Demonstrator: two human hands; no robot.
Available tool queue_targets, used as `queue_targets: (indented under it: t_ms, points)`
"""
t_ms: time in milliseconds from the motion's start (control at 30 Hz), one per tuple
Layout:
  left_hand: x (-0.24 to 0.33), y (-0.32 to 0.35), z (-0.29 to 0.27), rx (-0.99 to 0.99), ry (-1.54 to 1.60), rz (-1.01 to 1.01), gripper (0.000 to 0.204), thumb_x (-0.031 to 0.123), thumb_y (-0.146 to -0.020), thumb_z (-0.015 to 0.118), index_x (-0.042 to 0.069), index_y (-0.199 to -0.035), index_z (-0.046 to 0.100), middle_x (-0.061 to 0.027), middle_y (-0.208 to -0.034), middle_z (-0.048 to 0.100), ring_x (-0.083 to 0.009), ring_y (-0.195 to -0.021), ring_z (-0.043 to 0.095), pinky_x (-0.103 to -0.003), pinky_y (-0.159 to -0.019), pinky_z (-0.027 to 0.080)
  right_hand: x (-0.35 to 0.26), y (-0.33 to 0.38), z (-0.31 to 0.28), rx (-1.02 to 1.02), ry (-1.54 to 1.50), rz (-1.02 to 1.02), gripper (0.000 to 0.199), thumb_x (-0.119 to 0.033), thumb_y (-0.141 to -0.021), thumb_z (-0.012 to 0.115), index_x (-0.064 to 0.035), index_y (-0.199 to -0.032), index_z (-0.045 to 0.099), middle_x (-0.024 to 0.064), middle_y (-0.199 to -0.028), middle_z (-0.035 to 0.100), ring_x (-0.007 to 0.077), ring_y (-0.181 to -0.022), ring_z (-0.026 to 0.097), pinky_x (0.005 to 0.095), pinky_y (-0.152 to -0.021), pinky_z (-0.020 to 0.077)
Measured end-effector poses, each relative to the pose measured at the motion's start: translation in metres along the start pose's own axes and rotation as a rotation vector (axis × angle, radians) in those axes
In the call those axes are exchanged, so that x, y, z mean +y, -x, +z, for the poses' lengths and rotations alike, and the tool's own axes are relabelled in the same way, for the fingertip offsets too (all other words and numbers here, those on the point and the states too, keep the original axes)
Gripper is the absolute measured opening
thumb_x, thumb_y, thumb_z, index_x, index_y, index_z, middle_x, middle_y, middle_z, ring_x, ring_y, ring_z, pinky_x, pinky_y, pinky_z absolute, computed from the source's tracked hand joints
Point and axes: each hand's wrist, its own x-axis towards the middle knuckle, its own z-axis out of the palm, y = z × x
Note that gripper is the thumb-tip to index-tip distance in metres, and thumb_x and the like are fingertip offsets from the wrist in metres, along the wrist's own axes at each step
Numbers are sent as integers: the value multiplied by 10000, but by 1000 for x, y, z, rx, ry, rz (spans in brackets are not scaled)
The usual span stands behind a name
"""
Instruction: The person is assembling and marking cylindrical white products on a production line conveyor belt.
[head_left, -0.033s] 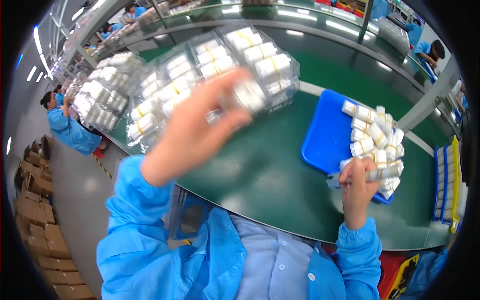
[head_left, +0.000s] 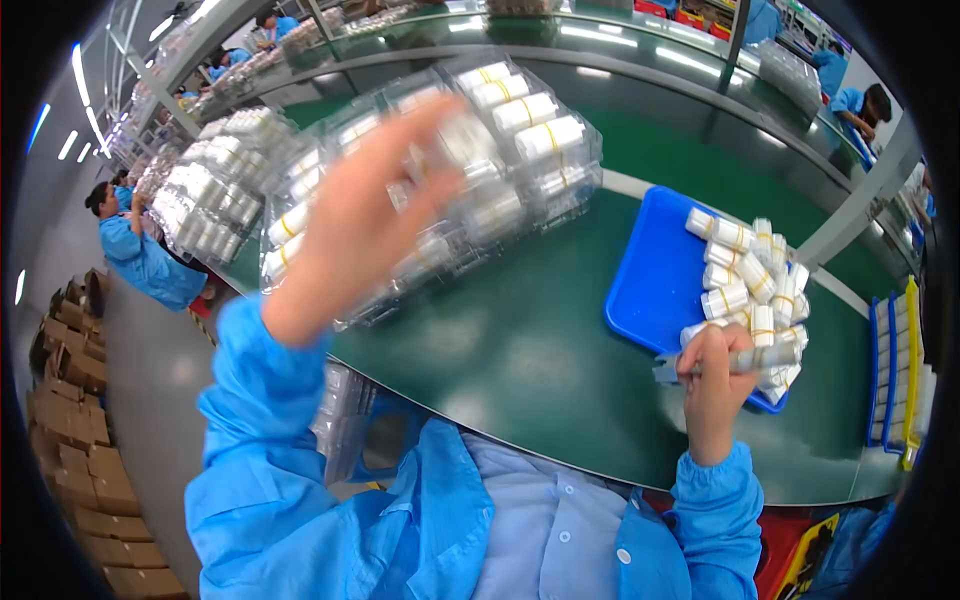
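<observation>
The left hand (head_left: 365, 215) is raised and blurred, its fingers spread loosely over clear trays (head_left: 470, 160) of white rolls; whether it grips anything cannot be told. The right hand (head_left: 715, 375) rests low on the green counter (head_left: 540, 360), fingers closed around a white roll (head_left: 765, 357) at the blue tray (head_left: 655, 280).

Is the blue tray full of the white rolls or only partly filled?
Partly filled. The white rolls are heaped at the right end of the blue tray; its left part shows bare blue.

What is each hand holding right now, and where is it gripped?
The right hand pinches a white bottle near its end, at the blue tray. The left hand is blurred; its hold cannot be told.
</observation>
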Motion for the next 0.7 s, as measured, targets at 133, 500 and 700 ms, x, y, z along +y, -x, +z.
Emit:
queue_targets:
  t_ms: [133, 500, 700]
  points:
    - [-76, -73, -50, -12, -505, -16, 479, 179, -855, 675, 79, -1301, 528, -169, -1179, 630, -351, -1012, 621, -388, -876, 495, -4, 7, 3, -82, 63, -95, 233, -122, -981, 508, -50, -761, 483, 54, -640, 557, 91, -549, 480, 242, -502, 403]
    - [-50, -95, -22, -190, -683, 41, 299, 209, -872, 625, 36, -1115, 624, -162, -1049, 666, -341, -1005, 620, -437, -855, 489, -12, -2, -11, 51, 83, -97, 227, -111, -979, 516, -52, -760, 495, 41, -655, 569, 74, -555, 482, 235, -515, 409]
    - [48, -33, 117, -360, 0, 247, 225, 76, -834, 683, 42, -1052, 635, -140, -1000, 648, -300, -879, 649, -355, -700, 545, -24, -23, -33, 216, 28, -230, 228, -123, -981, 520, -52, -766, 501, 43, -642, 581, 71, -552, 487, 226, -516, 410]
